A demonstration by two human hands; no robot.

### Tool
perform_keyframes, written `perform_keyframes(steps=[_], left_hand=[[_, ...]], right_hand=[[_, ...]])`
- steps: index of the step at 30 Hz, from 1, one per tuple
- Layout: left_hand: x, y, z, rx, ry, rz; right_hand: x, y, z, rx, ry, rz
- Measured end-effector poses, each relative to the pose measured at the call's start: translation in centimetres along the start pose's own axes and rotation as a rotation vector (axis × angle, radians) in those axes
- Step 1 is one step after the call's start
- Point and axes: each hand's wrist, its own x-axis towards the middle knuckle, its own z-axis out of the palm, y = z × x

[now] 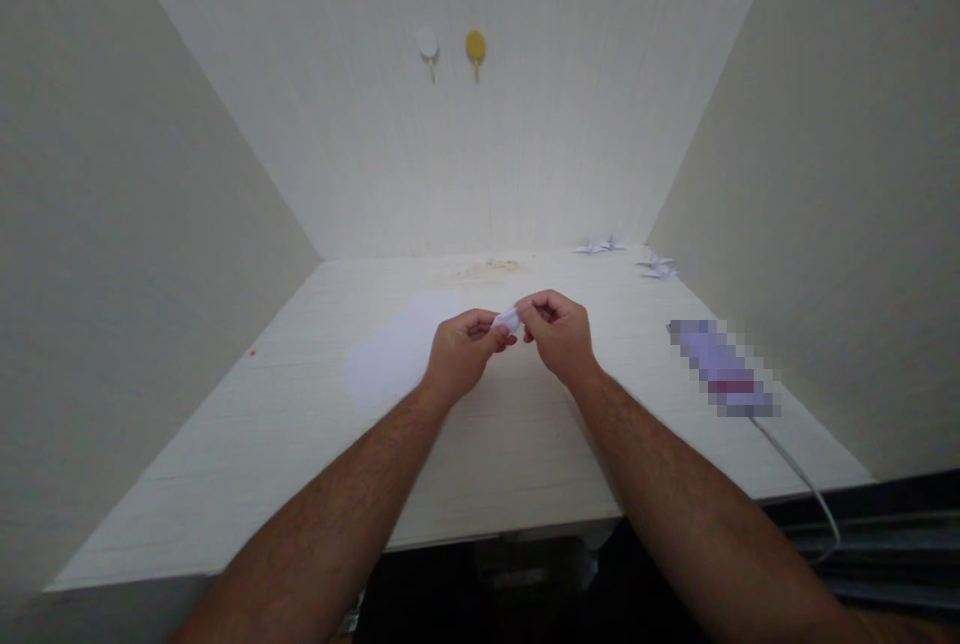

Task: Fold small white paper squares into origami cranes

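Observation:
Above the middle of the white table, a small folded piece of white paper [508, 320] is held between both hands. My left hand [466, 349] pinches its left side between thumb and fingers. My right hand [559, 329] grips its upper right end with thumb and forefinger. Fingers cover part of the paper, so its full shape is hidden. To the left of my left hand, white paper [394, 349] lies flat on the table.
Several small folded paper cranes [657, 268] stand at the table's back right. A pixelated device [720, 364] with a white cable [801, 476] lies at the right. Two hooks, one white [427, 44] and one yellow [475, 46], are on the back wall. Walls enclose the table [510, 464].

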Motion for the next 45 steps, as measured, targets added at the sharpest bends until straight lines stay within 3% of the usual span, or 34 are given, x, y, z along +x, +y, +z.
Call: perform_keyframes(steps=[3, 8, 15, 21, 27, 32, 45], left_hand=[[-0.1, 0.3, 0.1, -0.025, -0.029, -0.005], [-0.1, 0.3, 0.2, -0.064, 0.055, -0.006], [0.1, 0.2, 0.1, -0.031, 0.082, 0.031], [-0.1, 0.5, 0.1, -0.028, -0.024, -0.025], [0.0, 0.4, -0.2, 0.09, 0.047, 0.006], [0.0, 0.7, -0.4, 0.086, 0.008, 0.002], [-0.4, 1.2, -0.1, 0.164, -0.015, 0.042]], right_hand=[[0.0, 0.1, 0.2, -0.023, 0.008, -0.01], [0.2, 1.2, 0.4, 0.008, 0.075, 0.024], [-0.1, 0.5, 0.5, 0.149, -0.172, 0.124], [-0.2, -0.1, 0.4, 0.22, -0.146, 0.108], [-0.1, 0.4, 0.5, 0.218, -0.199, 0.1], [0.0, 0.7, 0.4, 0.21, -0.235, 0.102], [-0.7, -0.8, 0.7, 0.095, -0.109, 0.078]])
